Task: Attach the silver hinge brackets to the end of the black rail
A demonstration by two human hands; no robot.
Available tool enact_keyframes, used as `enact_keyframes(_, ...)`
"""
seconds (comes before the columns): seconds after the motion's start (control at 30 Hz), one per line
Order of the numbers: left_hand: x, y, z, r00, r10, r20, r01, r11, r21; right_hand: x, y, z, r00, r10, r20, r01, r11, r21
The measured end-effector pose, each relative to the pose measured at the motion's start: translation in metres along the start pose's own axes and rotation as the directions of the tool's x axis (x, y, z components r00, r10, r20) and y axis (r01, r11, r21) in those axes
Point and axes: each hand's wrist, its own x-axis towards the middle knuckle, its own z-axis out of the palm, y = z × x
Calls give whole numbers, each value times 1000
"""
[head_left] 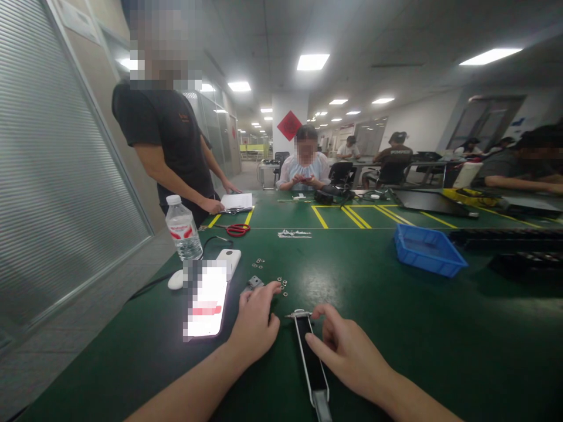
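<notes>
Long, narrow, black-faced bar with pale metallic frame [312, 362]: one, lying lengthwise on the green table [404, 334], between the two hands and close against the fingers of the right hand [349, 349]. Right fingers: index and thumb parted, index at the bar's far end, thumb over its black face; cannot tell whether they grip. Left hand [255, 321]: fingers released, loosely spread, near small silver metal rings [285, 283] and a grey metal block [255, 282].

Open green tabletop [347, 275] between washers [284, 283] and blue bin [424, 262], phone [207, 302] and bottle [183, 231] blocking the left
</notes>
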Motion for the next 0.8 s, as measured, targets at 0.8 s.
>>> enact_keyframes(0.8,1,4,-7,999,12,44,-14,998,54,-2,1,1,999,-44,1,44,998,49)
